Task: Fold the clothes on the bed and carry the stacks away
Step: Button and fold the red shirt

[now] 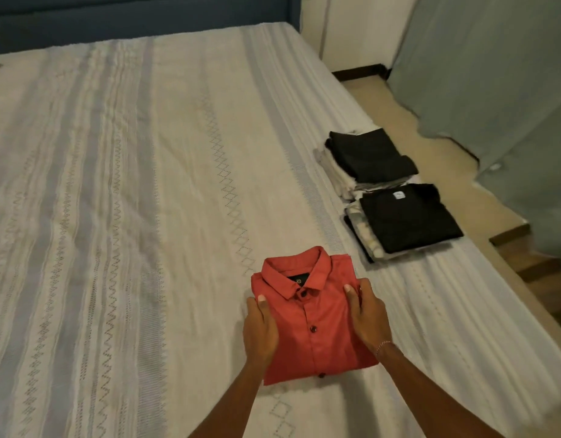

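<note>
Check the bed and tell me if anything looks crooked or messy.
Mostly tidy. The red shirt is squarely folded between the left hand and right hand. Only the far stack looks uneven: pale layers jut out left beneath its black top garment.

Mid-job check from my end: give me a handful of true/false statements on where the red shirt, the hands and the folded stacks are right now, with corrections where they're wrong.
1. The red shirt is folded, collar up and buttoned, on the bed. True.
2. Only one hand touches it. False: the left hand holds its left edge and the right hand holds its right edge.
3. Two stacks of folded clothes lie near the bed's right edge, the far stack and the near stack. True.
4. Both stacks have a white garment on top. False: each is topped by a dark garment.
5. The red shirt already sits on a stack. False: it lies on the bedspread, apart from both.
</note>
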`<state>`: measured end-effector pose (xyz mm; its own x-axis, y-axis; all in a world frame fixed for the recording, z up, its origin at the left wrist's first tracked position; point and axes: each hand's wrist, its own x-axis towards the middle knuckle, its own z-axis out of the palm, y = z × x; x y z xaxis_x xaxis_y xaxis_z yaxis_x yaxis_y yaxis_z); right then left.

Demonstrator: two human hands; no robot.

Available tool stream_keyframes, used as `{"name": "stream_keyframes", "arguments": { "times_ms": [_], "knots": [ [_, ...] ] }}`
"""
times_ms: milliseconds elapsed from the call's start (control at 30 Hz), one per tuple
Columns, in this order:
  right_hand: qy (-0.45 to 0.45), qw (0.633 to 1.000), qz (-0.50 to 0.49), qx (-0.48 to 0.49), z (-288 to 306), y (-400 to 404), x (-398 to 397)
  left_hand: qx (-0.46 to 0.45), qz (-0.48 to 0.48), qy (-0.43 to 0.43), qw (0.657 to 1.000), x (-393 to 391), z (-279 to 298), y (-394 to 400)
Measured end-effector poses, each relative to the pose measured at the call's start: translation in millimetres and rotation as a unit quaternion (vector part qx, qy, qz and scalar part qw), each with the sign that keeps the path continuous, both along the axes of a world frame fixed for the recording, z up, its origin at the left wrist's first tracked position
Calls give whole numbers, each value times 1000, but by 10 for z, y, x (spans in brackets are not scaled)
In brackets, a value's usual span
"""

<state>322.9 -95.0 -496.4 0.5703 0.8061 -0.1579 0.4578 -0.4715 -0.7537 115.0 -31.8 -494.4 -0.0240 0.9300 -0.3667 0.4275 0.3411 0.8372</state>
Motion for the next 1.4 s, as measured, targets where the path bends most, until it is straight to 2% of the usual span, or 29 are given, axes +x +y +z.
{"name": "stream_keyframes", "arguments": {
  "times_ms": [300,600,700,867,1000,1167,1300,1400],
  "knots": [
    [-61,997,-20,-33,150,-862,1617,-59,-35,-49,996,1673,180,-807],
    [-87,995,-9,-49,-246,-1037,2919,-47,-34,-50,997,2899,-229,-1109],
    [-93,994,-1,-64,-504,-972,3185,-32,-39,-15,999,3138,-433,-1069],
    [-129,984,32,-115,-801,-897,3305,-25,-52,88,995,3191,-755,-1038],
    [-134,978,35,-159,-801,-887,3309,-32,-59,117,991,3226,-792,-1023],
    [-80,979,49,-183,-605,-903,3188,-11,-143,180,973,3083,-618,-1004],
    [-228,955,75,-173,-263,-1030,2897,74,-246,261,931,2838,-277,-923],
    [-254,952,109,-134,136,-1061,2611,138,-309,280,899,2640,109,-811]
  ]
}}
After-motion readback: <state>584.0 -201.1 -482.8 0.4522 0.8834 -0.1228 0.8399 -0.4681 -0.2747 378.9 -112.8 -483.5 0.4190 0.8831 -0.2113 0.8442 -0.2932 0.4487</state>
